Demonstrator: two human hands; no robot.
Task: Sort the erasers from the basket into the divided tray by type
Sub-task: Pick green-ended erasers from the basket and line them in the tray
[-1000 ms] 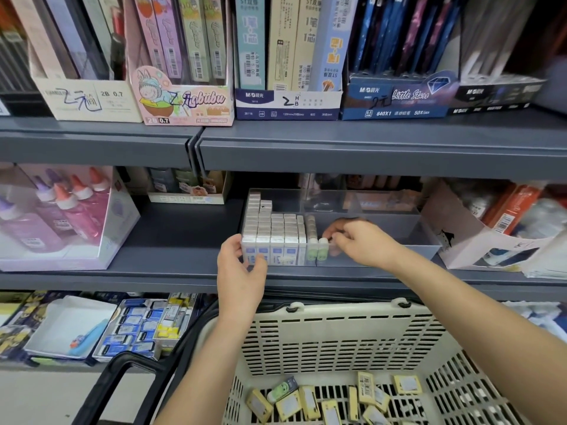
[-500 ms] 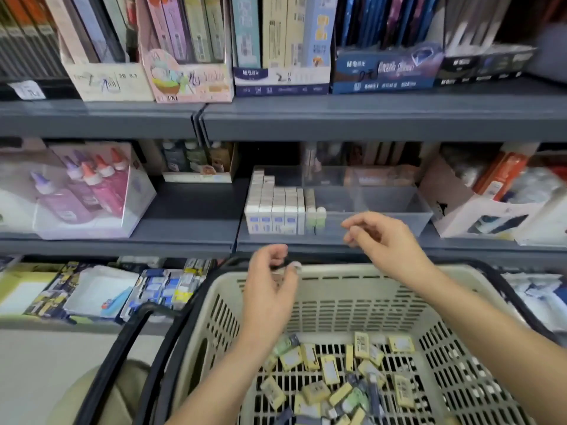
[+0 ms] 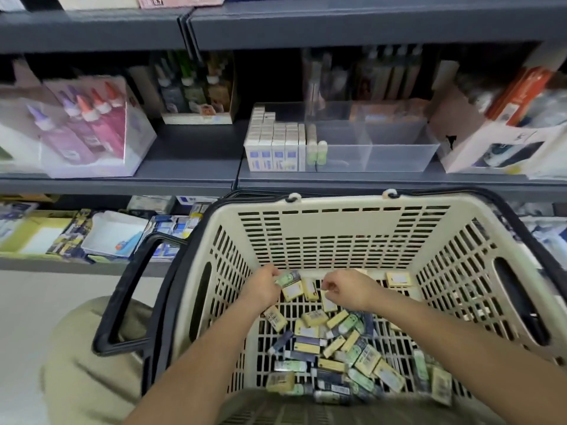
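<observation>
Pinching a green eraser (image 3: 287,277) by the basket (image 3: 343,228) far wall, the left hand (image 3: 260,288) is mid-pick; whether the right hand (image 3: 348,289) grips a yellow eraser (image 3: 329,302) is unclear; next, probably a lift to the divided tray (image 3: 399,157) beyond the basket

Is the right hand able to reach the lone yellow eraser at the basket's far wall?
Probably yes: the right hand is inside the basket, and the eraser lies uncovered beside it, nothing between.

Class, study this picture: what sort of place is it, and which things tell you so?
Most likely a stationery shop aisle. Grey shelves carry retail stock, such as boxed glue bottles; a clear divided tray holds rows of erasers; and a plastic shopping basket stands in front.
</observation>
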